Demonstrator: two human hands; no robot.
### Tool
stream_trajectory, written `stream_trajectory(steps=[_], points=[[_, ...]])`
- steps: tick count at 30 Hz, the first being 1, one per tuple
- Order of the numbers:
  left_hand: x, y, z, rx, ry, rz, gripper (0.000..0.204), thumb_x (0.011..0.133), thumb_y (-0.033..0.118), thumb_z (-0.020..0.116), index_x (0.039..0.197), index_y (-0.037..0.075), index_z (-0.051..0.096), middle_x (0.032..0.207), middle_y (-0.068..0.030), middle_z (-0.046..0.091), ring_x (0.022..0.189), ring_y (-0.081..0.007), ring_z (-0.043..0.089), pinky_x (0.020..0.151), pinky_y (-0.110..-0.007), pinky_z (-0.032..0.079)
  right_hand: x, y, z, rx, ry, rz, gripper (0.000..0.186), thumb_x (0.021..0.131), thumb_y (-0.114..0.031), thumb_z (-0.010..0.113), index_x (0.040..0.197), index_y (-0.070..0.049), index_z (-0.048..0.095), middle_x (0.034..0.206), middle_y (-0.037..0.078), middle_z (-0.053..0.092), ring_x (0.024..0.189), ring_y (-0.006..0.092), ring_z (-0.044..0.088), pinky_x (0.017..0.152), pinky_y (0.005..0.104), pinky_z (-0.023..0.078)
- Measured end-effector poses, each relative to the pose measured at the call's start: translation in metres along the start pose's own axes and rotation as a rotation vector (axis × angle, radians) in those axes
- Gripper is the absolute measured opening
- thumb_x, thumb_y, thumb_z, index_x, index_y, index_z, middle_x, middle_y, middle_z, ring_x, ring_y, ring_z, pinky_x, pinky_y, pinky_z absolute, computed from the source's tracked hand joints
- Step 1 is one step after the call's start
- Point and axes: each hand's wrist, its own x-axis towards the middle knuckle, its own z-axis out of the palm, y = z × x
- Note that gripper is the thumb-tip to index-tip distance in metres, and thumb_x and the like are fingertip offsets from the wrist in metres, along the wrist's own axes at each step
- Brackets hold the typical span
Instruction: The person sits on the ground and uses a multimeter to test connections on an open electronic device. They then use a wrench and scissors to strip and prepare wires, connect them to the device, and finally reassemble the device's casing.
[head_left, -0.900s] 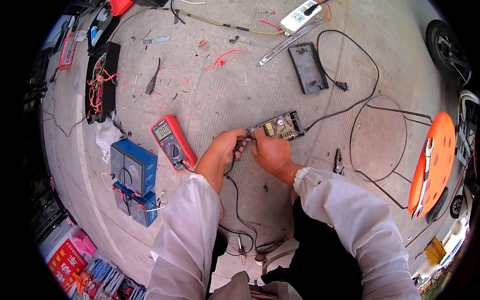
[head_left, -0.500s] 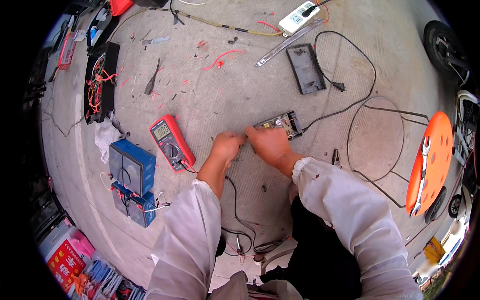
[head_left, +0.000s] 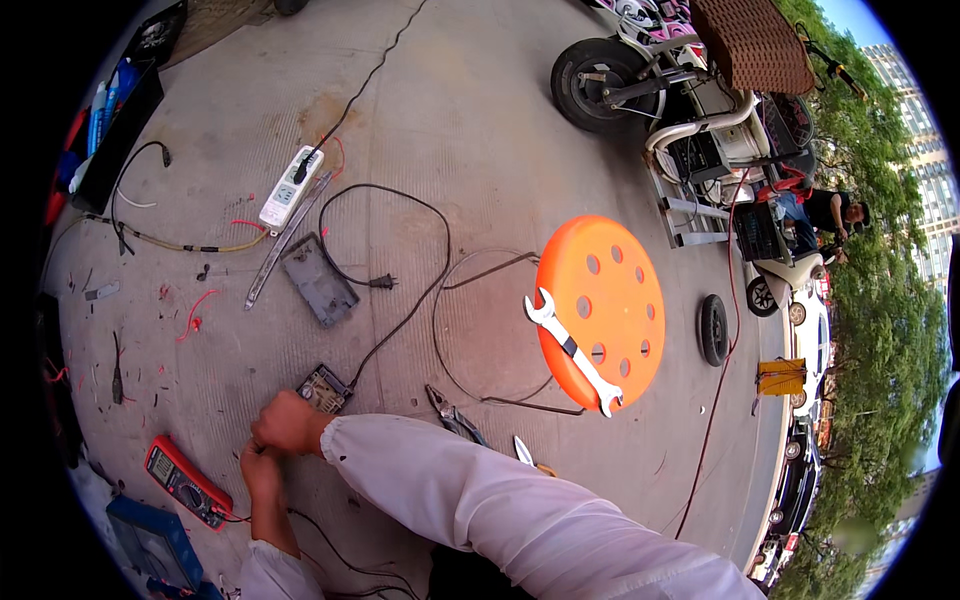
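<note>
Concrete floor (head_left: 480,130) lies under both hands, the left hand (head_left: 262,468) and right hand (head_left: 290,424) pressed together with fingers closed on a thin black wire (head_left: 330,555), just below the small circuit board (head_left: 324,388) and beside a red meter (head_left: 186,482), pliers (head_left: 455,415) nearby.

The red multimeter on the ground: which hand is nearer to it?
Left. The left hand is just right of the red multimeter; the right hand sits farther, up and right, beside the small circuit board.
</note>
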Motion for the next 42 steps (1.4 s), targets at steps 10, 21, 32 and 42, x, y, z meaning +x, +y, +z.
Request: stream_trajectory(steps=[10, 21, 32, 42], points=[[0.015, -0.011, -0.003, -0.294, 0.148, -0.322, 0.028, 0.099, 0.023, 0.053, 0.118, 0.004, 0.063, 0.110, -0.0054, 0.068, 0.094, -0.0176, 0.064, 0.080, -0.030, 0.049, -0.019, -0.019, -0.012, 0.203, 0.221, 0.051, 0.031, 0.084, -0.022, 0.058, 0.113, -0.011, 0.064, 0.082, 0.010, 0.071, 0.070, 0.0296, 0.071, 0.054, 0.0468, 0.050], [-0.003, 0.013, 0.009, -0.294, 0.281, -0.367, 0.016, 0.088, 0.015, 0.066, 0.078, 0.003, 0.066, 0.068, -0.0045, 0.059, 0.052, -0.0146, 0.048, 0.045, -0.030, 0.031, -0.038, -0.034, -0.016, 0.530, 0.206, 0.454, 0.011, 0.090, -0.017, 0.059, 0.101, -0.015, 0.062, 0.072, 0.015, 0.068, 0.065, 0.0375, 0.067, 0.057, 0.0504, 0.051], [-0.007, 0.020, 0.003, -0.177, 0.238, -0.335, 0.020, 0.088, 0.014, 0.061, 0.073, 0.001, 0.061, 0.065, -0.0062, 0.058, 0.052, -0.0140, 0.051, 0.043, -0.030, 0.034, -0.028, -0.024, -0.014, 0.373, 0.006, 0.433, 0.017, 0.086, -0.019, 0.063, 0.100, -0.019, 0.072, 0.082, 0.013, 0.071, 0.073, 0.0364, 0.068, 0.063, 0.0476, 0.053], [-0.008, 0.010, -0.003, 0.211, 0.220, -0.042, 0.031, 0.082, 0.016, 0.066, 0.106, -0.003, 0.069, 0.082, -0.0116, 0.070, 0.080, -0.0200, 0.067, 0.074, -0.033, 0.052, -0.021, -0.029, -0.029, 0.303, -0.114, 0.379, 0.016, 0.088, -0.012, 0.056, 0.101, -0.012, 0.064, 0.082, 0.015, 0.071, 0.077, 0.0345, 0.070, 0.063, 0.0493, 0.053]])
